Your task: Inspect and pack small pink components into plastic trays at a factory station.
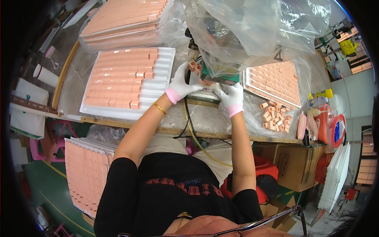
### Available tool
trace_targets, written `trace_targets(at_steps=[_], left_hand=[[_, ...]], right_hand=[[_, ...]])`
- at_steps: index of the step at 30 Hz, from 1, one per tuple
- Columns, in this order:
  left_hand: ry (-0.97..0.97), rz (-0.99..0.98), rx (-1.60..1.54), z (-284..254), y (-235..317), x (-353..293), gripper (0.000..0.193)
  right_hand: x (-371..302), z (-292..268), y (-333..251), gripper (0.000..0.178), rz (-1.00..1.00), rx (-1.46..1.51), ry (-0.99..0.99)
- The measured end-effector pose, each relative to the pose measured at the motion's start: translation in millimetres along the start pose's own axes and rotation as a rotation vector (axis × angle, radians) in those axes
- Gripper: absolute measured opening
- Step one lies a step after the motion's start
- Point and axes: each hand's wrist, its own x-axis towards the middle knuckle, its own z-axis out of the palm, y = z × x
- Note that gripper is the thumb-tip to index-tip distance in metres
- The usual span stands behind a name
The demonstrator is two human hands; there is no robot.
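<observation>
Two or more small pink pieces sit just left of the green machine, by the fingertips of the left hand. That hand's thumb and fingers stand apart in a curve; whether they grip a piece I cannot tell. The right hand is at the front of the green machine, its fingertips partly hidden, so its hold cannot be told either.

The pieces look light, stiff and hollow, with smooth faces that may slip against gloves; pinching opposite outer walls should be safest, since a rim could chip.

Left of the green machine, a white tray carries rows of similar blocks, its near edge close to the front edge of the bench. To the right are a stacked tray and a loose pile. Above, a clear plastic sheet hangs low over the green machine, limiting lift, while cables in front of it could catch a wrist. Sideways room therefore looks narrow.
</observation>
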Motion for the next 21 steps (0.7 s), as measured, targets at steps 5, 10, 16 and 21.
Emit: trace_targets(at_steps=[5, 10, 16, 21], left_hand=[[0.013, -0.047, -0.107, 6, 3, 10, 0.096], [0.064, 0.309, 0.060, 16, 8, 15, 0.088], [0.001, 0.303, 0.176, 10, 34, 15, 0.090], [-0.298, 0.117, 0.372, 5, 39, 20, 0.105]], right_hand=[[6, 6, -19, 0.028, -0.060, -0.021, -0.015], [13, 34, 11, 0.029, -0.015, 0.117, -0.139], [10, 35, 2, 0.031, -0.062, 0.157, -0.139], [1, 17, -12, 0.040, -0.171, 0.074, -0.164]])
